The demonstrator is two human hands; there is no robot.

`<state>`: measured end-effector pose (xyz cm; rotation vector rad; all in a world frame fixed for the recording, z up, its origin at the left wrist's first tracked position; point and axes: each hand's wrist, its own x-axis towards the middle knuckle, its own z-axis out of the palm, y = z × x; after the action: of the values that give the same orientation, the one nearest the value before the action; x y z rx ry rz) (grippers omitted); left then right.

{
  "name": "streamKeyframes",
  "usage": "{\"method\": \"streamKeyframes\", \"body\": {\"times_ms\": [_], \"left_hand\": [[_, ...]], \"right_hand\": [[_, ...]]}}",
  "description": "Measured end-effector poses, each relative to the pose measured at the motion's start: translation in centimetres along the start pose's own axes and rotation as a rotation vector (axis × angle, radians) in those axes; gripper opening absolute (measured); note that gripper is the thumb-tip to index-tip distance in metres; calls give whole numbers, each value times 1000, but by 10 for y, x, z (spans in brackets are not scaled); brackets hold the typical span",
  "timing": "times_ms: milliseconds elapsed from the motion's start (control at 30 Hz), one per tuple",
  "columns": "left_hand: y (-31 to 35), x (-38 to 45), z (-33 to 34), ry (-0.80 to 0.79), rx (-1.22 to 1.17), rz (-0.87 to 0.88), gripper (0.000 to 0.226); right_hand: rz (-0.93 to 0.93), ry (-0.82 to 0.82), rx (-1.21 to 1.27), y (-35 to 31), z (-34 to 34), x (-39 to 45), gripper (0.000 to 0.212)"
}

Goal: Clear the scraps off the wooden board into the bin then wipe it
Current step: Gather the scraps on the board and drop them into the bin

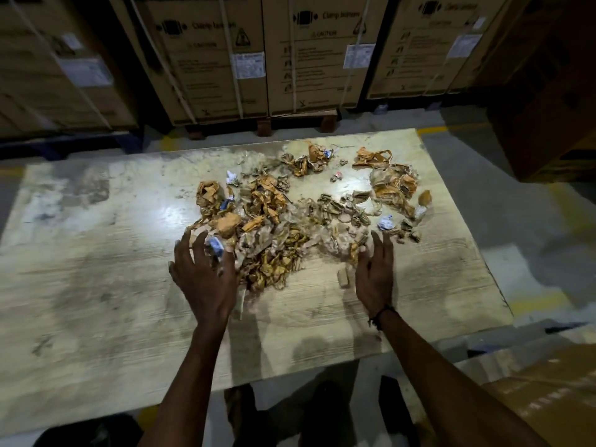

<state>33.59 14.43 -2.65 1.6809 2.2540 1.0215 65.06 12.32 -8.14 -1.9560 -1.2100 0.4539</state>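
Our left hand (201, 272) and right hand (375, 272) rest with fingers (190, 243) spread apart, holding nothing. The crumpled brown and orange paper scraps (277, 221) lie between and beyond them on the pale wooden board (96, 269). If we push too fast, bits may fall on the floor, and we see no bin.

Both hands (203, 272) (375, 275) outstretched, fingers spread
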Motion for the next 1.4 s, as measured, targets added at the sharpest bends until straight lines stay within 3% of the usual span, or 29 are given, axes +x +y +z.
{"method": "streamKeyframes", "body": {"times_ms": [167, 367, 567, 733, 833, 933, 1000, 1067, 1233, 1333, 1400], "left_hand": [[-34, 9, 14, -209, -138, -53, 68], [-14, 3, 44, -344, -272, 28, 64], [13, -10, 68, -290, -178, 41, 61], [8, 0, 51, -123, -146, 15, 55], [-6, 27, 37, -34, -153, 40, 55], [-27, 77, 40, -24, -197, 32, 59], [-45, 115, 49, -90, -252, -14, 62], [-55, 142, 59, -267, -297, -16, 66], [-38, 147, 80, -601, -357, 250, 57], [-29, 132, 84, -624, -391, 246, 67], [-30, 133, 81, -560, -459, 216, 66]], "right_hand": [[-37, -101, 17, -27, 32, -1, 58], [-134, -171, 42, -61, 68, -12, 55], [-123, -186, 74, -84, 101, -32, 56], [-77, -6, 75, -81, 86, -25, 54], [-84, 59, 59, -76, 70, -4, 47], [-73, 48, 35, -75, 65, 29, 60], [-51, 0, 15, -74, 68, 51, 64], [12, -118, -14, -76, 74, 68, 72], [-97, -289, -79, -72, 101, 75, 96], [-160, -315, 10, -85, 97, 63, 68], [-205, -238, 14, -96, 85, 65, 52]]}}
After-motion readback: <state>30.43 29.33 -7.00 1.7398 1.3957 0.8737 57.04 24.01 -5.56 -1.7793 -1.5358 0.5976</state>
